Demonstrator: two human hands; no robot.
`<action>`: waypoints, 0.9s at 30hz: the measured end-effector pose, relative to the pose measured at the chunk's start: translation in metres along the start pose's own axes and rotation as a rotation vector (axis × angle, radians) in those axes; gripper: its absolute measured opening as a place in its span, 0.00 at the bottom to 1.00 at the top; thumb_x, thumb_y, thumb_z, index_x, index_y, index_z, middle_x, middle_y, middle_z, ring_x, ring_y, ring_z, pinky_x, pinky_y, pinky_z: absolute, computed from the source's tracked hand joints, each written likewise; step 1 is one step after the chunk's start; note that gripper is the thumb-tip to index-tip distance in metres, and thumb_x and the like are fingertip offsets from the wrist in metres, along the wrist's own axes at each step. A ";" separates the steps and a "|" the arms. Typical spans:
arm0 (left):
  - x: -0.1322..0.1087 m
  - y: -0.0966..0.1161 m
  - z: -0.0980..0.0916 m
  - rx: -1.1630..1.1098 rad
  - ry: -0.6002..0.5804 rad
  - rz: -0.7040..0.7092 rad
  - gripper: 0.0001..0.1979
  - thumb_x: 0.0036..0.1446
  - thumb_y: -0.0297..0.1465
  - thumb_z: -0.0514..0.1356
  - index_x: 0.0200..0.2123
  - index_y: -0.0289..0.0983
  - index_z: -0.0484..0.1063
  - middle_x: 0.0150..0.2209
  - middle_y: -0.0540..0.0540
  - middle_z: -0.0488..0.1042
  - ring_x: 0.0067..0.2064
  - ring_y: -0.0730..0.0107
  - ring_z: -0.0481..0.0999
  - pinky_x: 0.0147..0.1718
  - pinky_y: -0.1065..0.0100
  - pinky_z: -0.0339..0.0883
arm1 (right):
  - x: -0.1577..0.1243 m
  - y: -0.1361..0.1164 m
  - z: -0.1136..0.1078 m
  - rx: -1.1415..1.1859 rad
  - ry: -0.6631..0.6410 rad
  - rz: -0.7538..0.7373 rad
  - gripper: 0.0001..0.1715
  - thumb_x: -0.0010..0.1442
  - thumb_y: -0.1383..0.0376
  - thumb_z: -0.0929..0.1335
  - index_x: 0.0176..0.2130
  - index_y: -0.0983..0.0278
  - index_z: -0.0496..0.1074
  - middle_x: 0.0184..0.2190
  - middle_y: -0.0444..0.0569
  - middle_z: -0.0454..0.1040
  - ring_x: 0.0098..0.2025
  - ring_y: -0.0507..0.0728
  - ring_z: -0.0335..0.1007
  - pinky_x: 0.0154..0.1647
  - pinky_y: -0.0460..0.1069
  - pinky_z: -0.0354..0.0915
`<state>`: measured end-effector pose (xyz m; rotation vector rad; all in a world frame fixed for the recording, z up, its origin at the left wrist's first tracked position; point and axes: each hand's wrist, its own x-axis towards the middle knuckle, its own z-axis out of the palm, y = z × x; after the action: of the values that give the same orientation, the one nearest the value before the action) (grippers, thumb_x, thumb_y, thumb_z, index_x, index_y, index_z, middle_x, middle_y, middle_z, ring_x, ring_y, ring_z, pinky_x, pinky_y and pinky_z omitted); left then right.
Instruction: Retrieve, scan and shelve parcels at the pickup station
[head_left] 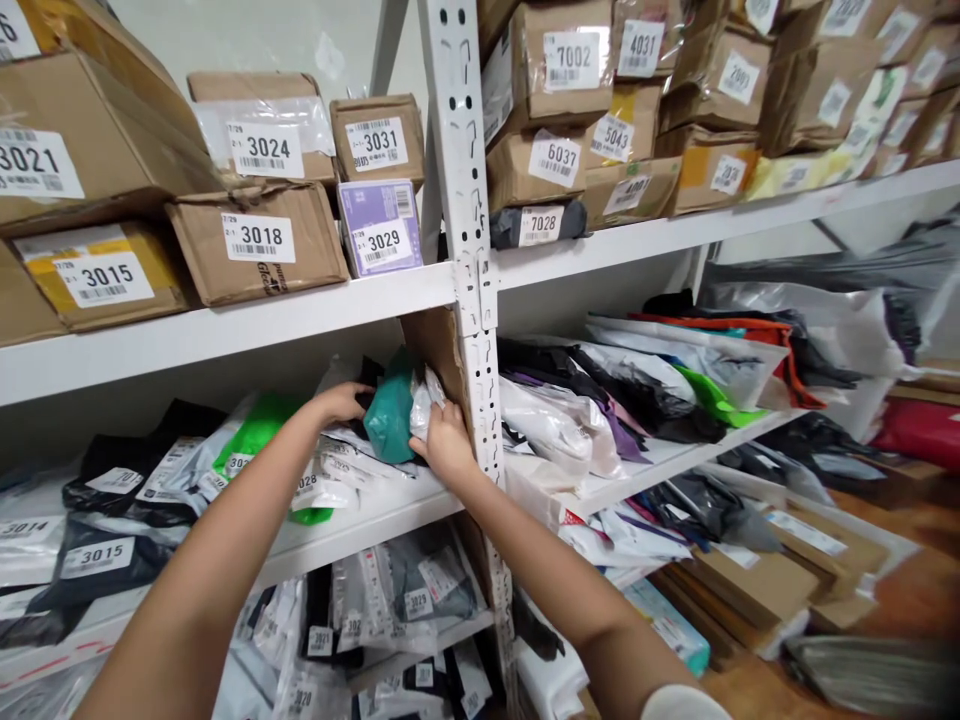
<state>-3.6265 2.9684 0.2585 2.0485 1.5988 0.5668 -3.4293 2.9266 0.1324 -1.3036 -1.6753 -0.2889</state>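
On the middle shelf, a crumpled teal mailing bag (391, 408) stands between my two hands. My left hand (339, 403) is at its left side, fingers bent inward against the bag and a dark package behind it; the fingertips are partly hidden. My right hand (445, 438) is closed on a white plastic mailing bag (425, 400), which presses against the teal one's right side. Beneath them lie white labelled mailing bags (345, 465), and one label ends in 28. A cardboard sheet (442, 355) stands upright at the right, beside the shelf post.
A white perforated post (472, 200) divides the shelving just right of my right hand. Numbered cardboard boxes (259, 240) line the shelf above. More mailing bags (97, 555) lie to the left, with others (409, 590) below. Stacked bags (637, 380) fill the neighbouring shelf.
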 end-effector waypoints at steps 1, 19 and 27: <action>-0.002 0.000 -0.006 0.028 -0.037 0.026 0.38 0.32 0.27 0.68 0.54 0.37 0.73 0.43 0.44 0.81 0.43 0.55 0.79 0.37 0.68 0.73 | 0.001 0.000 0.000 -0.034 -0.030 0.001 0.28 0.51 0.59 0.75 0.47 0.73 0.70 0.46 0.70 0.70 0.53 0.75 0.63 0.55 0.69 0.63; -0.015 -0.001 0.028 0.399 0.069 0.221 0.28 0.45 0.32 0.66 0.53 0.35 0.71 0.54 0.36 0.76 0.54 0.48 0.75 0.49 0.63 0.66 | -0.011 -0.027 -0.005 0.145 0.007 0.207 0.54 0.41 0.41 0.76 0.60 0.61 0.66 0.61 0.64 0.56 0.62 0.77 0.57 0.60 0.68 0.59; -0.021 -0.011 -0.003 0.384 -0.106 0.240 0.31 0.40 0.36 0.70 0.50 0.38 0.74 0.51 0.47 0.78 0.52 0.59 0.76 0.50 0.70 0.67 | -0.005 -0.015 -0.020 0.155 -0.123 0.136 0.52 0.44 0.46 0.76 0.61 0.62 0.63 0.54 0.59 0.60 0.57 0.71 0.63 0.57 0.63 0.62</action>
<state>-3.6416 2.9501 0.2534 2.5287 1.4985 0.2352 -3.4312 2.9045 0.1439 -1.3330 -1.6660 0.0014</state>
